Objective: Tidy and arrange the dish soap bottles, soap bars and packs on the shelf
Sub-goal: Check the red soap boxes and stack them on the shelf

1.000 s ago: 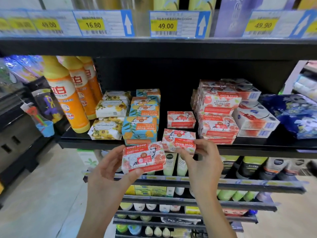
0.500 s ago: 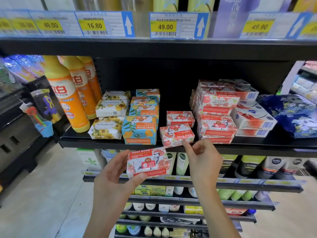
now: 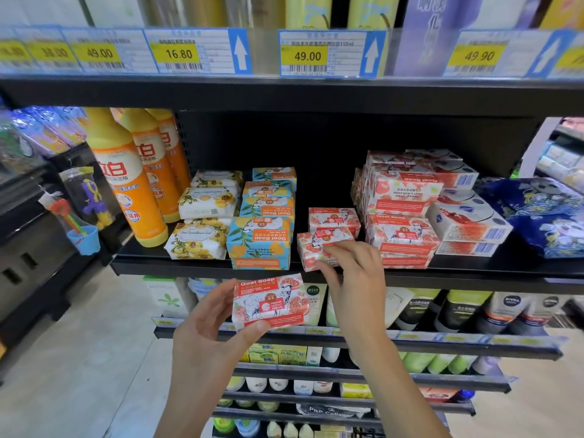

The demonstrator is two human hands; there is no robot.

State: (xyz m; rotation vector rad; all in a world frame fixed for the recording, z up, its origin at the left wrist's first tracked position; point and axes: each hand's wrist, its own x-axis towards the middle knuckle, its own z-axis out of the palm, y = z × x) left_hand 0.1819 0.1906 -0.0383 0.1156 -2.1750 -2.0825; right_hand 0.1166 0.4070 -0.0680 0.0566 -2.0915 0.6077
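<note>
Now the left hand (image 3: 205, 330) sits low in the middle of the frame, below the front edge of the shelf (image 3: 189, 269). Its thumb and fingers are curled round a red soap bar (image 3: 270, 303). That bar faces outward with its "Goat Soap" print upright and is clear of the shelf.

The right hand (image 3: 355, 279) reaches up just right of it and pinches the near end of a second bar (image 3: 317, 245), fingertips on top and thumb at the lower front edge. This bar lies at the shelf's front lip, slightly skewed. Close behind it lies a third bar (image 3: 333, 218); whether the two touch I cannot tell.

To the right stands a stack of red packs (image 3: 401, 213), then white boxes (image 3: 467, 224) and a blue bag (image 3: 543, 216). Left of the second bar is a row of blue boxes (image 3: 259, 245), then yellow bars (image 3: 199, 240), with orange bottles (image 3: 126, 184) at the left of the frame.
</note>
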